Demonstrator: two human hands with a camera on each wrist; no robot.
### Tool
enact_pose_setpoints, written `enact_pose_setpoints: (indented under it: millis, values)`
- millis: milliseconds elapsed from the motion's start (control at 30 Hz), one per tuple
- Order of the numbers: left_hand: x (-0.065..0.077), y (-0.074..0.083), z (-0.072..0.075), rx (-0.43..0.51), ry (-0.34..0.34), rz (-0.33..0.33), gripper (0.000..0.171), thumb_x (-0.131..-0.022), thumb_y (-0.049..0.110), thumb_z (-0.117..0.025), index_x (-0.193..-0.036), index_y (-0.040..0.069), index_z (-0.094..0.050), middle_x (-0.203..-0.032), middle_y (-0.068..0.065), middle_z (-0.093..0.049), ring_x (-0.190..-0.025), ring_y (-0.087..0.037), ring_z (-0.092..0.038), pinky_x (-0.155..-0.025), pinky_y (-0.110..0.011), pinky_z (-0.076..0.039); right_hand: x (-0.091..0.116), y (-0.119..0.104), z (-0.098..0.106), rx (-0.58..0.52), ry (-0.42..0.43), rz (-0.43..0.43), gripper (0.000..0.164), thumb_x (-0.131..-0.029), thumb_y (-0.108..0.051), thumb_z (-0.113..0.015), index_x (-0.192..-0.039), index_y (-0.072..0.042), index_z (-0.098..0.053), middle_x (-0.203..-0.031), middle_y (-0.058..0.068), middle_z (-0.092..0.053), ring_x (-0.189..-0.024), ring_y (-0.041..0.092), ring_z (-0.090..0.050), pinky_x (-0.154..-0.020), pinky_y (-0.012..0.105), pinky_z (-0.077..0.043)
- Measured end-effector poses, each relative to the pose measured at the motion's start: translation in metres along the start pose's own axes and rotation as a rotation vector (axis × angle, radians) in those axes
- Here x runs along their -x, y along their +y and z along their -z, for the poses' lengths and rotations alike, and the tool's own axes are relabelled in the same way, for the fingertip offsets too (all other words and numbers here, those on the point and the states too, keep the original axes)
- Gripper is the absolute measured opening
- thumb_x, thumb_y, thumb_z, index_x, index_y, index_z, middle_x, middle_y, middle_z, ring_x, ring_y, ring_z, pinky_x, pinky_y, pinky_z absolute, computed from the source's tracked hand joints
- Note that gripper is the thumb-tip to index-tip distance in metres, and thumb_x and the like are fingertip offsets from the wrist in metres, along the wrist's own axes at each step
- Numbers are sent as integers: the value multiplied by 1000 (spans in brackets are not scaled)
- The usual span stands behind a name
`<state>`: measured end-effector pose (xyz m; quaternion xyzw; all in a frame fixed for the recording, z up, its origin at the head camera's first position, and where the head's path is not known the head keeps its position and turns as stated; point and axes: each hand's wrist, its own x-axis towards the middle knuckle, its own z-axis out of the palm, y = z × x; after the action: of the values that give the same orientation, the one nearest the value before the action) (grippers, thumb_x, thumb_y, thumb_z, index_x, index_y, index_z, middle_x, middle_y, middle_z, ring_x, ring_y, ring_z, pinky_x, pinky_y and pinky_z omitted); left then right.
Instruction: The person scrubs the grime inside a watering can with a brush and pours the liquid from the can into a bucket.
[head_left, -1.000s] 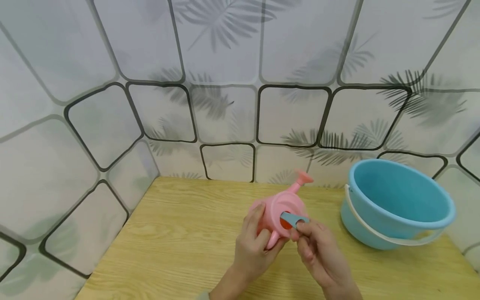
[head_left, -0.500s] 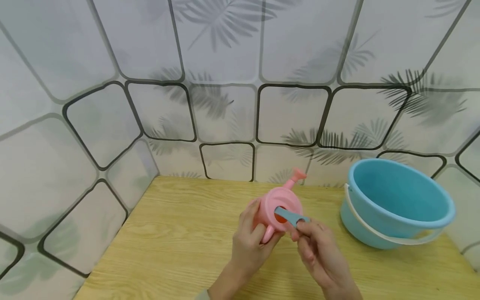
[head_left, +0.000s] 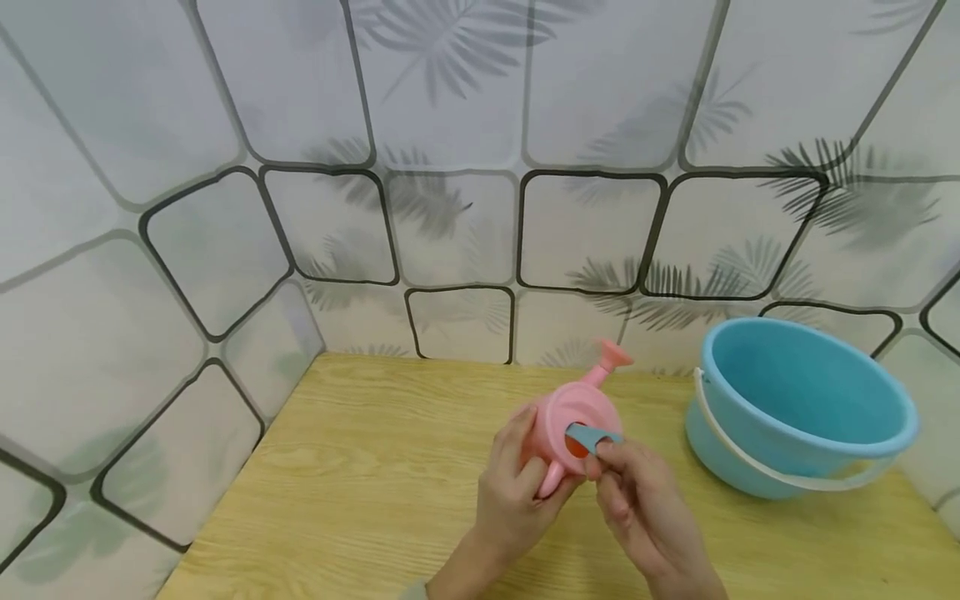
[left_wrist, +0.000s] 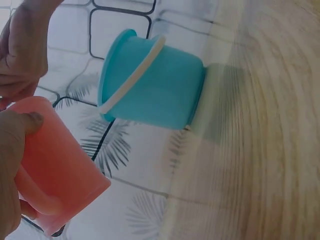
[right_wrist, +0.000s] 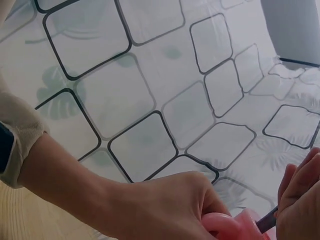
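My left hand (head_left: 510, 487) grips a pink toy watering can (head_left: 592, 402) around its body, near the handle. The can is held tilted, its opening facing up toward me and its sprinkler head pointing away to the right. With thumb and fingers, my right hand (head_left: 648, 504) pinches a flat, tapered blue-grey piece (head_left: 587, 434); its narrow end reaches into the can's opening, where orange-red shows. What lies deeper inside the can is hidden. In the left wrist view the can (left_wrist: 65, 160) appears above the table, and the right wrist view shows the piece (right_wrist: 267, 220) as a dark strip.
A light blue bucket (head_left: 727, 446) with a white handle (head_left: 750, 467) stands on the wood-grain table (head_left: 360, 467) to the right of my hands. A patterned wall covering (head_left: 457, 325) rises behind and at the left of the table.
The can shifted slightly left, showing more of the blue-grey piece, then came back right toward my right hand, so less of the piece shows. Both grips stay the same.
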<state>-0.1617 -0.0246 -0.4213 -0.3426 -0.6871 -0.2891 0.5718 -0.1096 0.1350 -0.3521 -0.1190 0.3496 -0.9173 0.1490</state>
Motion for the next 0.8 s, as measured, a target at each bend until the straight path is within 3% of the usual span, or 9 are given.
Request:
enact_pose_setpoints:
  millis: [200,367,433,567,700,800]
  values:
    - [-1,-11,6,19,-4,48,42,-78,31,-78,-63,7,-46,-116,-30,-58,-101,-43,-60,-72,-34,-59,-1,-1,-3,34,-1,-19,30,-99,-3,-37,-88,-3,-64,-75,1,-67,-45,1,-53,-39,9,-38]
    - [-10,-17,8,37,-8,-56,43,-78,29,-79,-60,8,-46,-115,-30,-59,-100,-44,-61,-80,-38,-57,-6,-4,-3,177,17,-21,28,-98,-4,-42,-83,-6,-66,-73,-1,-66,-43,1,-51,-39,9,-35]
    - [-13,-18,9,43,-16,-89,43,-79,30,-78,-59,8,-46,-115,-30,-59,-100,-44,-61,-82,-39,-56,-8,-7,-2,263,6,-16,28,-98,-4,-42,-83,-7,-66,-71,-2,-66,-42,1,-49,-37,11,-30]
    - [-15,-20,10,86,-34,-70,42,-78,31,-78,-61,8,-47,-117,-29,-58,-102,-43,-60,-83,-38,-56,-6,-16,-2,485,0,37,20,-98,-5,-45,-86,1,-60,-65,1,-62,-36,4,-44,-30,24,-19]
    - [-14,-20,8,119,-52,-78,41,-75,31,-80,-62,7,-50,-117,-30,-58,-102,-43,-60,-86,-39,-55,-4,-20,-9,806,102,53,27,-96,-15,-55,-81,8,-55,-55,5,-55,-32,10,-42,-25,29,-29]
    - [-12,-20,8,121,-57,-72,40,-74,32,-81,-62,7,-51,-117,-30,-58,-102,-42,-60,-86,-37,-55,-6,-20,-13,937,167,80,33,-96,-22,-56,-78,6,-54,-50,5,-49,-32,12,-41,-27,27,-35]
